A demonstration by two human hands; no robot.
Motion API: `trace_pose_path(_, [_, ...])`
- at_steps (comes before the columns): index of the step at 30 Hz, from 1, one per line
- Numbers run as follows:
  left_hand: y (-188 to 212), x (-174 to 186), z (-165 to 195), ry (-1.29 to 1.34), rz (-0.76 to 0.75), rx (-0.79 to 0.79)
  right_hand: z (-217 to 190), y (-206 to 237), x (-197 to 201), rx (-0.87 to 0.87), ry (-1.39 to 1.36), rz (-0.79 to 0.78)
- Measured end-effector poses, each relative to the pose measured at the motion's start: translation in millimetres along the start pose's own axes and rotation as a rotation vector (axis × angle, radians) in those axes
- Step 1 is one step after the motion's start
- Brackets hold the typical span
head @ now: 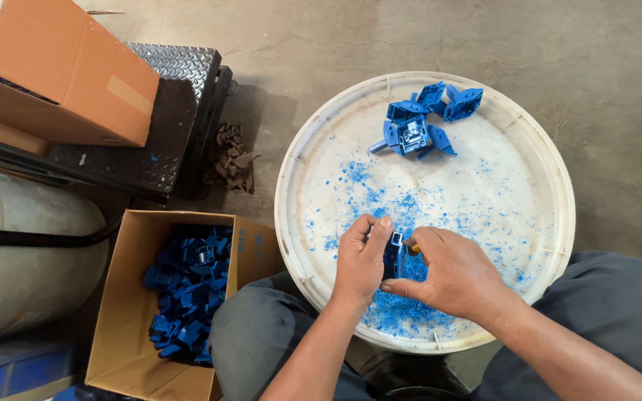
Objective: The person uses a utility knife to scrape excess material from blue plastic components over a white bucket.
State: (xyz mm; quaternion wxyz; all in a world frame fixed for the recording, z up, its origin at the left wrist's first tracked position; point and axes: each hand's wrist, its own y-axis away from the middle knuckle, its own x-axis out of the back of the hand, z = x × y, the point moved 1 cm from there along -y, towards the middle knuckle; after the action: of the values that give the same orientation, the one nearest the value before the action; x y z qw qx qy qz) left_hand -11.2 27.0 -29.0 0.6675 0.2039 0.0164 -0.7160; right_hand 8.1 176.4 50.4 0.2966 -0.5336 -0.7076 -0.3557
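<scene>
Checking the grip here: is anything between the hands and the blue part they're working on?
Nothing visible. The left hand and right hand both close directly on the blue plastic part, above the white round tray.

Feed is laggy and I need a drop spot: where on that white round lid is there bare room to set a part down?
The right side of the round white plastic lid, between the cluster of blue plastic parts at the far rim and the right hand, is nearly bare. The left edge is free too. It is crowded by both hands, left hand included, where blue plastic shavings pile up.
</scene>
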Motion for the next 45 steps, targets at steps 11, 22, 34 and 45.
trace_pose_path(11, [0.5,1.1,-1.4,-0.052,-0.008,-0.026,7.8,1.0,-12.1,0.102,0.058,0.049])
trace_pose_path(22, [-2.0,0.8,0.3,-0.044,0.064,0.011,8.5,-0.2,-11.3,-0.026,-0.049,-0.007])
trace_pose_path(34, [-2.7,1.3,-3.9,-0.08,0.057,0.004,5.7,-2.8,-12.0,-0.014,0.054,-0.047])
trace_pose_path(45, [-3.3,0.3,-0.6,-0.023,0.087,0.066,8.2,0.8,-15.6,0.128,0.03,0.1])
